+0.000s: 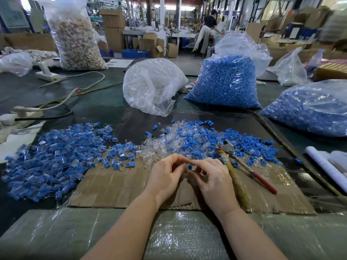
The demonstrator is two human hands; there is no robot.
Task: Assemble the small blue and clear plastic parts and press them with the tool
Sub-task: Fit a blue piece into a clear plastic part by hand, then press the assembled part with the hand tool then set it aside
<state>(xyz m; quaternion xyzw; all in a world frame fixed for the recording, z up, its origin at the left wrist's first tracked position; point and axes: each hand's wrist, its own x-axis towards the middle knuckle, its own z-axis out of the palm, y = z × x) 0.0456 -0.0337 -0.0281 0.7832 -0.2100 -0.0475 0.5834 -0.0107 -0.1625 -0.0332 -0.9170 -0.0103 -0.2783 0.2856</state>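
My left hand (167, 175) and my right hand (212, 179) meet over the cardboard sheet (116, 184), fingertips together. Between them they pinch a small clear plastic part with a blue part (190, 167) in it. A pile of loose clear and blue parts (187, 141) lies just beyond my hands. A heap of joined blue-and-clear pieces (56, 156) spreads to the left. The pliers-like pressing tool (236, 162), with one tape-wrapped handle and one red handle, lies on the cardboard just right of my right hand, untouched.
Behind the piles stand a bag of clear parts (152, 85) and two bags of blue parts (225, 81) (309, 109). Power strips and cables (56, 102) lie at the left. White rolled sheets (326, 166) sit at the right edge. A person works far behind.
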